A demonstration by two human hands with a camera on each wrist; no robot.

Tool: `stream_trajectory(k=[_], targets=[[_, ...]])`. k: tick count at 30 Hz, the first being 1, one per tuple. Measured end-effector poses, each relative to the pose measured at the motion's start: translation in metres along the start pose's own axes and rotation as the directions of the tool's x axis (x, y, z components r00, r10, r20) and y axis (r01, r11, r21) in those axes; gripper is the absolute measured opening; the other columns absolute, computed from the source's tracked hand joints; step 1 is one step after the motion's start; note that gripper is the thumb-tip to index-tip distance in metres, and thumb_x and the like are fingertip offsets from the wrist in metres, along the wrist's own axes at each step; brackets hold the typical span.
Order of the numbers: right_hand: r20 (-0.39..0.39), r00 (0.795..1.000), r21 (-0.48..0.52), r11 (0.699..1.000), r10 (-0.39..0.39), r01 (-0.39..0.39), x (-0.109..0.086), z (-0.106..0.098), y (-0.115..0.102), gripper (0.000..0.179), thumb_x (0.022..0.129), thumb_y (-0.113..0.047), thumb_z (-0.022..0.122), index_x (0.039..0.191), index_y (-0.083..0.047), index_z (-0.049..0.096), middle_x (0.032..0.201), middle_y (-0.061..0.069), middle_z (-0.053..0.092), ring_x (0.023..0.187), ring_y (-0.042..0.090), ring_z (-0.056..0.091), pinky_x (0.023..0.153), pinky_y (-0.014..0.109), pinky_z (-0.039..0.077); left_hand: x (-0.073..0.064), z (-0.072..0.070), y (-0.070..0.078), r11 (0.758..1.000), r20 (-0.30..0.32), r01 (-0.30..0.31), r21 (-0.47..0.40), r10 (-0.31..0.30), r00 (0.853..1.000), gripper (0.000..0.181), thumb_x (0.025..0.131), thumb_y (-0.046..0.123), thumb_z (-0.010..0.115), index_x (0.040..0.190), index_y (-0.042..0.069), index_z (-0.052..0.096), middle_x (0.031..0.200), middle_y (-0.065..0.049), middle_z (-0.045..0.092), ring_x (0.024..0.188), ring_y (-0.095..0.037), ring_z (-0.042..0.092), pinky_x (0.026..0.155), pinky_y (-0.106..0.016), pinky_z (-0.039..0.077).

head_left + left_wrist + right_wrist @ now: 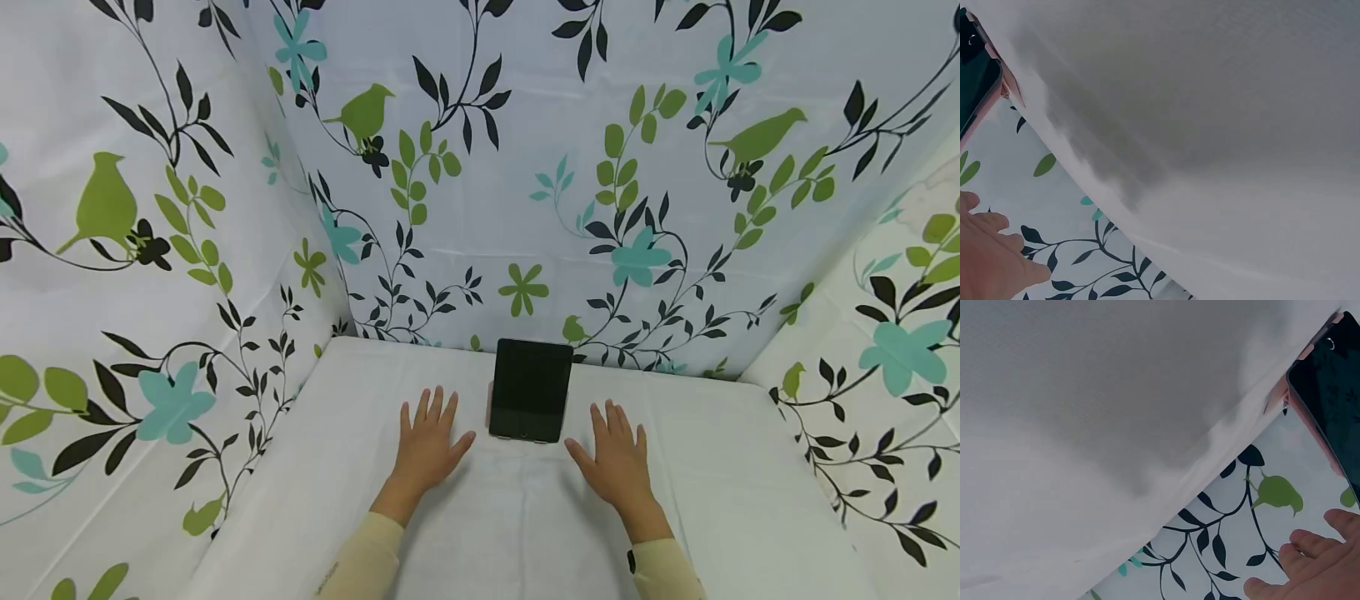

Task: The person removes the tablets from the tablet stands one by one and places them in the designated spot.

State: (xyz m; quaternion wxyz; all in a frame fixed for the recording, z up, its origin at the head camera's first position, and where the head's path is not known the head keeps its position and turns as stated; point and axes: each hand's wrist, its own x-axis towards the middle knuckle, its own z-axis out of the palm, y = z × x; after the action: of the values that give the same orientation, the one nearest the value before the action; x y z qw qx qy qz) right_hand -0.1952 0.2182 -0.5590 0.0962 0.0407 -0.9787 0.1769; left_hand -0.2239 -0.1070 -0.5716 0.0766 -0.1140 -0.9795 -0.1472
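just below and right of centre in the head view, a dark-screened tablet sits in a pink case, mostly hidden behind it. the left hand and right hand, lower centre, flank it, fingers straight and spread; i cannot tell whether they touch the white surface. both wrist views crop the tablet.
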Motion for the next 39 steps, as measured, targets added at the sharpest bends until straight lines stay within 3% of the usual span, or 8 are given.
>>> stream_trajectory(k=[4,8,12,20,28,33,37,39], targets=[[-0.064,0.998,0.063,0.998,-0.001,0.005,0.006,-0.002,-0.004,0.079,0.094,-0.047,0.067,0.153,-0.001,0.041,0.156,0.026,0.041,0.145,0.046,0.037,0.116,0.073,0.026,0.005,-0.004,0.002,0.988,-0.038,-0.008,-0.151,0.002,0.999,0.078,0.101,0.054,0.054,0.162,0.012,0.029,0.168,-0.018,0.027,0.156,-0.040,0.025,0.122,-0.068,0.020],[-0.125,0.992,0.156,0.988,0.023,-0.003,0.012,-0.004,-0.006,0.072,0.094,-0.038,0.070,0.151,-0.001,0.044,0.149,0.026,0.048,0.136,0.047,0.046,0.112,0.067,0.037,0.012,-0.008,0.005,0.936,-0.055,-0.014,-0.353,-0.006,0.998,0.078,0.101,0.044,0.058,0.163,0.010,0.024,0.168,-0.017,0.027,0.155,-0.037,0.028,0.124,-0.060,0.027],[-0.135,0.989,0.258,0.966,0.066,-0.029,0.017,-0.006,-0.010,0.068,0.096,-0.035,0.068,0.152,-0.004,0.044,0.149,0.024,0.047,0.138,0.045,0.044,0.113,0.064,0.038,0.017,-0.010,0.009,0.850,-0.042,0.028,-0.527,-0.059,0.997,0.074,0.102,0.037,0.059,0.164,0.017,0.023,0.169,-0.009,0.028,0.156,-0.030,0.029,0.125,-0.052,0.029],[-0.088,0.984,0.455,0.885,0.153,-0.097,0.030,-0.010,-0.021,0.065,0.098,-0.029,0.067,0.154,-0.007,0.041,0.150,0.019,0.047,0.137,0.038,0.049,0.115,0.056,0.042,0.028,-0.013,0.017,0.597,-0.060,0.009,-0.802,-0.096,0.994,0.070,0.101,0.024,0.064,0.161,0.023,0.029,0.164,-0.004,0.036,0.145,-0.028,0.046,0.116,-0.051,0.043],[-0.057,0.978,0.638,0.761,0.203,-0.121,0.045,-0.001,-0.031,0.067,0.094,-0.021,0.073,0.153,-0.009,0.043,0.142,0.017,0.052,0.128,0.036,0.058,0.108,0.051,0.050,0.046,0.003,0.024,0.446,-0.107,-0.041,-0.894,-0.123,0.987,0.069,0.097,0.010,0.068,0.158,0.016,0.035,0.155,-0.011,0.047,0.138,-0.033,0.052,0.113,-0.053,0.045],[-0.014,0.969,0.733,0.661,0.248,-0.159,0.052,0.009,-0.030,0.066,0.093,-0.012,0.074,0.152,-0.010,0.046,0.140,0.017,0.054,0.126,0.033,0.060,0.107,0.046,0.052,0.052,0.012,0.030,0.365,-0.129,-0.069,-0.929,-0.141,0.982,0.069,0.094,-0.004,0.065,0.155,0.011,0.039,0.148,-0.018,0.051,0.136,-0.040,0.052,0.113,-0.055,0.045],[0.010,0.963,0.792,0.586,0.269,-0.172,0.055,0.016,-0.027,0.063,0.092,-0.006,0.073,0.150,-0.009,0.049,0.138,0.020,0.054,0.125,0.032,0.059,0.099,0.027,0.055,0.055,0.018,0.037,0.285,-0.114,-0.068,-0.956,-0.147,0.983,0.069,0.092,-0.011,0.062,0.154,0.008,0.040,0.145,-0.026,0.050,0.135,-0.047,0.049,0.113,-0.060,0.042],[0.022,0.961,0.817,0.549,0.274,-0.175,0.055,0.019,-0.025,0.061,0.092,-0.004,0.073,0.149,-0.009,0.050,0.138,0.021,0.054,0.125,0.033,0.058,0.092,0.016,0.053,0.056,0.021,0.041,0.269,-0.105,-0.063,-0.961,-0.144,0.984,0.068,0.092,-0.012,0.062,0.154,0.006,0.041,0.144,-0.028,0.050,0.135,-0.049,0.049,0.113,-0.060,0.042]])
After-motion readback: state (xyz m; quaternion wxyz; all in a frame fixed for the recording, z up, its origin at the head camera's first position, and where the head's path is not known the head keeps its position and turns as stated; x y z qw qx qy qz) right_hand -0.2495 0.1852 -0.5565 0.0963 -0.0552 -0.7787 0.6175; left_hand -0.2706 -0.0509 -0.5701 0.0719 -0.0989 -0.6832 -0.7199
